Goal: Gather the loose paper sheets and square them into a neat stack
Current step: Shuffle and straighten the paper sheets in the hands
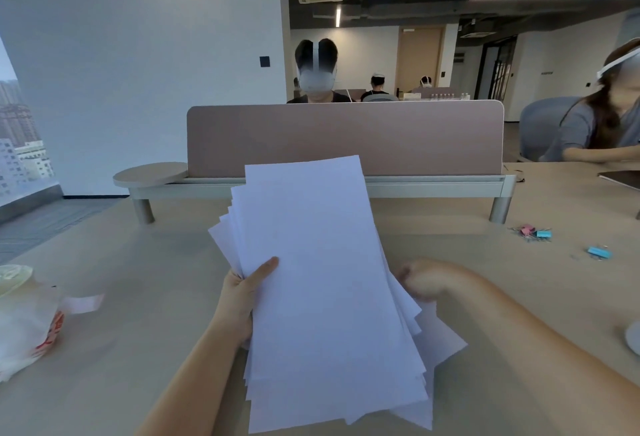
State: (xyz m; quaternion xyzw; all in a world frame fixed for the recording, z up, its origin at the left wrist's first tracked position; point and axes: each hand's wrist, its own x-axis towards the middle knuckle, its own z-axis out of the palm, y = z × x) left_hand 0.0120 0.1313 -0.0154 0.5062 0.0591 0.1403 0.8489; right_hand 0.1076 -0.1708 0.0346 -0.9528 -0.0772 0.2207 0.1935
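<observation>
Both hands are at the paper sheets [322, 283], lifted above the table [138, 349]. Left hand [242, 293] pinches the sheets' left edge, thumb on top; right hand [420, 279], blurred at their right edge, has an unclear grip. Sheets look light, floppy, slippery and fanned; holding both long edges seems best.

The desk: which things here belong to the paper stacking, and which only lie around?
Belong: paper sheets, left hand, right hand.
Lying about: binder clips, plastic bag, paper slip, tablet.
</observation>
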